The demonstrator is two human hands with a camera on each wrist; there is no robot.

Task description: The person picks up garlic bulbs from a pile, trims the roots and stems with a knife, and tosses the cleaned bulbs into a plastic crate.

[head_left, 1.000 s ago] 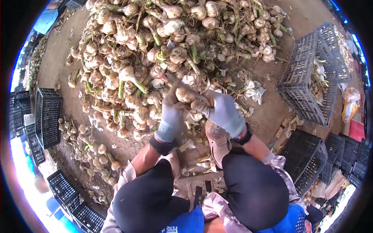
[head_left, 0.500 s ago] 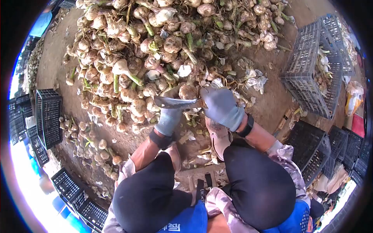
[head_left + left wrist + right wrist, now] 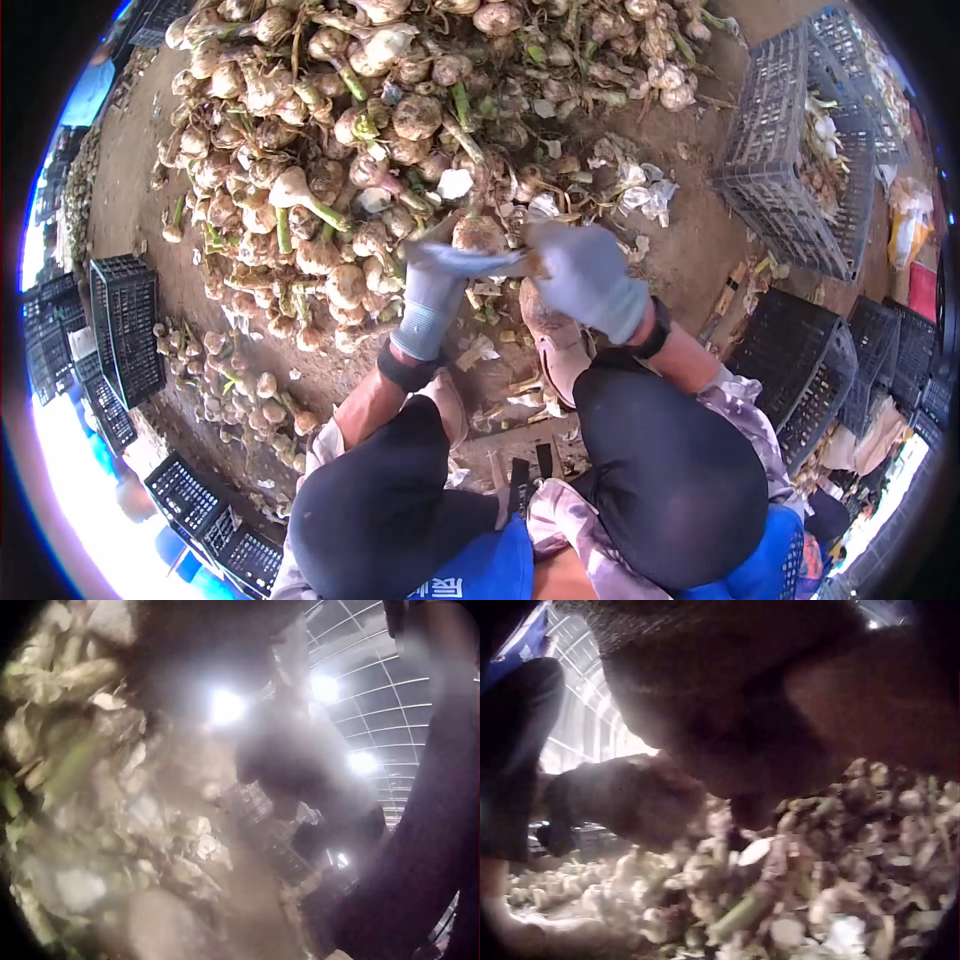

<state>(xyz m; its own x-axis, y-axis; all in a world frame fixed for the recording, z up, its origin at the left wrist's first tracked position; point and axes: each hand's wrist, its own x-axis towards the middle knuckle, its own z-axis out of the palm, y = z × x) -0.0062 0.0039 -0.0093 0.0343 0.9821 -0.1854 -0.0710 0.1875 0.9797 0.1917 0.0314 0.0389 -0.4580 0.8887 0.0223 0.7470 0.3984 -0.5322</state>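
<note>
The left hand (image 3: 432, 300) holds one garlic bulb (image 3: 478, 233), with its fingers bent at the side of it; some of them are hidden, so how wide they are spread I cannot tell. The right hand (image 3: 590, 275) is closed round the handle of a knife (image 3: 460, 263); both hands wear gloves.

The bulb is at 1 o'clock from the left hand and 10 o'clock from the right hand; the left hand is nearer. The knife lies long ways from 3 o'clock at the handle to 9 o'clock at the tip; its blade runs just by the 6 o'clock side of the bulb and in front of part of the left hand; it is blurry, so I cannot tell if it touches the bulb.

There are two hands, one knife and one held bulb; a big heap (image 3: 290, 190) sits toward 11 and 12 o'clock, a small heap (image 3: 240, 390) at 8 o'clock; both have too many bulbs to count; a grey crate (image 3: 765, 195) stands between 2 and 3 o'clock.
</note>
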